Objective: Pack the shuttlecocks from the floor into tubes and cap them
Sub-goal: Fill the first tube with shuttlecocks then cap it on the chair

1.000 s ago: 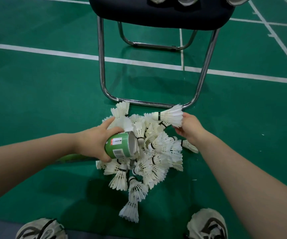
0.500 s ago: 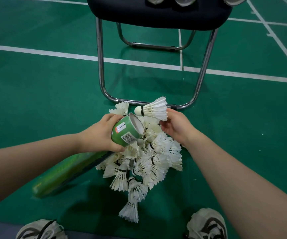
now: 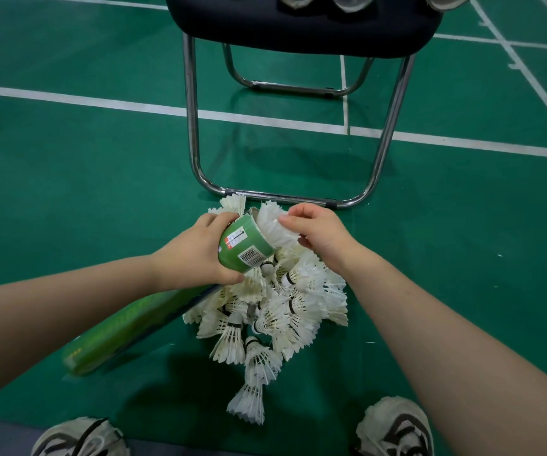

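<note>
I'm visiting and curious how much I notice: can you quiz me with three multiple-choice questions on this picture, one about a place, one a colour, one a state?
1. Where does the pile of shuttlecocks lie? A) on the floor by the legs of the chair B) on a table C) in a basket
2. What colour is the tube gripped by the left hand? A) red B) blue C) green
3. The single shuttlecock pinched by the right hand is: A) lying loose on the floor B) at the tube's open mouth, feathers sticking out C) sealed under a cap
Answers: 1 A, it rests on the floor. 2 C, its wall is green. 3 B, feathers jut from the uncapped end.
</note>
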Action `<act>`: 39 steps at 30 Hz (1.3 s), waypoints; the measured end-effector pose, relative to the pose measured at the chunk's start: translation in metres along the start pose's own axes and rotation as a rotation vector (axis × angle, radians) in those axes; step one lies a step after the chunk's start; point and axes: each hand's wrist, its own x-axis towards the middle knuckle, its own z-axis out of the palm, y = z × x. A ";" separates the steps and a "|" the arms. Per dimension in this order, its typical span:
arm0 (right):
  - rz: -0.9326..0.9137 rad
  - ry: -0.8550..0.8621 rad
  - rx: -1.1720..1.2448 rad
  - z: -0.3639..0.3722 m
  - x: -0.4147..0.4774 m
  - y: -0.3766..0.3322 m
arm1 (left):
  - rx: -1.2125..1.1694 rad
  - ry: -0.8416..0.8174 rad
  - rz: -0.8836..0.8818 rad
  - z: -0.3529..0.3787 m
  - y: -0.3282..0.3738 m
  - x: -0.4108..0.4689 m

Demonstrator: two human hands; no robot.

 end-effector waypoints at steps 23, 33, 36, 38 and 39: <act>-0.220 -0.284 -0.721 0.016 -0.021 -0.028 | 0.051 0.051 -0.024 0.009 0.006 0.007; 0.364 0.113 -1.144 -0.048 -0.014 0.034 | 0.113 0.044 -0.040 0.013 0.014 0.016; 0.440 0.029 -1.117 -0.044 -0.014 0.051 | 0.113 0.036 -0.042 0.016 0.015 0.019; 0.414 0.015 -1.026 -0.041 -0.013 0.056 | 0.111 0.033 -0.049 0.018 0.017 0.021; 0.391 0.013 -0.987 -0.040 -0.013 0.055 | 0.111 0.032 -0.054 0.018 0.018 0.022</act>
